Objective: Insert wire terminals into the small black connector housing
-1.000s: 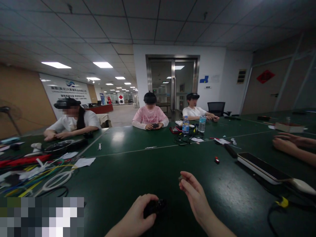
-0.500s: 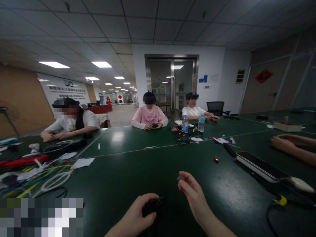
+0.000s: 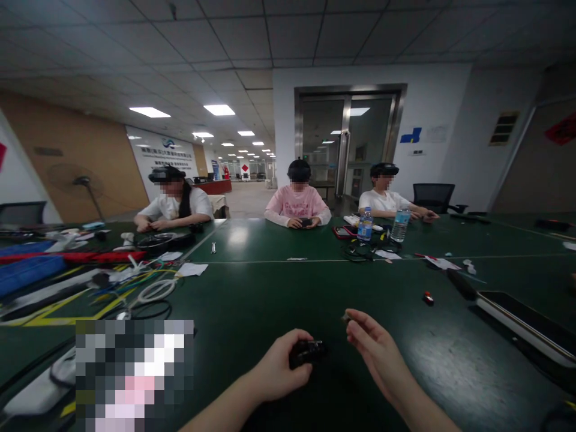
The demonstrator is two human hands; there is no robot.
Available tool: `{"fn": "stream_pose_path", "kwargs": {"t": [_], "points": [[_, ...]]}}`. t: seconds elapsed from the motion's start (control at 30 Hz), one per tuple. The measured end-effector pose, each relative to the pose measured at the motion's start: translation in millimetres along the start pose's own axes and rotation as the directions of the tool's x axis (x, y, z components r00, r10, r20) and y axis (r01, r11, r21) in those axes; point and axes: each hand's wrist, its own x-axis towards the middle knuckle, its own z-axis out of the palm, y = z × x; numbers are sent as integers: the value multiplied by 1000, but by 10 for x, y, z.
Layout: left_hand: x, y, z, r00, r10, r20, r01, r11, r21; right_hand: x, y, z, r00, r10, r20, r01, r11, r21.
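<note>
My left hand (image 3: 283,367) is closed around a small black object (image 3: 308,353), its thumb below and its fingers on top, low over the green table (image 3: 265,288). To the right, my right hand (image 3: 373,342) pinches a tiny greyish piece (image 3: 345,318) between thumb and fingertips. The two hands are apart, with the black object's right end facing my right hand. What the tiny piece is cannot be made out. A small red and black item (image 3: 428,298) lies on the table beyond my right hand.
Cables (image 3: 155,291) and a blue tray (image 3: 31,273) are at the left. A white-sided device with a black top (image 3: 526,324) lies at the right. Two bottles (image 3: 365,225) stand further back. Three people sit across the table, one in a pink top (image 3: 297,205).
The view has turned to the left, so the room and table things appear further right. Both hands sit slightly higher and further right in the picture, with the same things held.
</note>
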Motion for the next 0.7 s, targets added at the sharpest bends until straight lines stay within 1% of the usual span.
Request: {"fn": "stream_pose_path", "kwargs": {"t": [0.07,0.13,0.23,0.3,0.37,0.47,0.53,0.6,0.7], "points": [[-4,33,-7,1000,-4,0,4,1000,5,1,-71,21,1000,1,24,-1,1000,-6],[-1,38,-14,999,-17,28,18,1000,-22,7,-146,43,999,4,50,-2,999,-32],[20,-8,-3,995,-47,82,55,994,-100,16,-241,73,992,10,125,6,991,-131],[38,-52,18,994,-59,88,73,984,-162,10,-268,84,985,-4,173,38,980,-194],[51,-81,41,995,-56,87,74,972,-225,-9,-248,85,976,-15,216,70,965,-252],[52,-87,55,994,-48,95,73,958,-277,-55,-144,67,966,-13,260,102,938,-332],[47,-82,55,993,-53,103,80,957,-280,-90,-61,55,959,-8,282,120,918,-379],[45,-88,57,993,-51,109,79,959,-271,-125,-1,54,941,20,339,141,886,-442],[52,-117,72,994,-35,104,62,962,-267,-177,22,73,908,9,419,238,812,-534]]}}
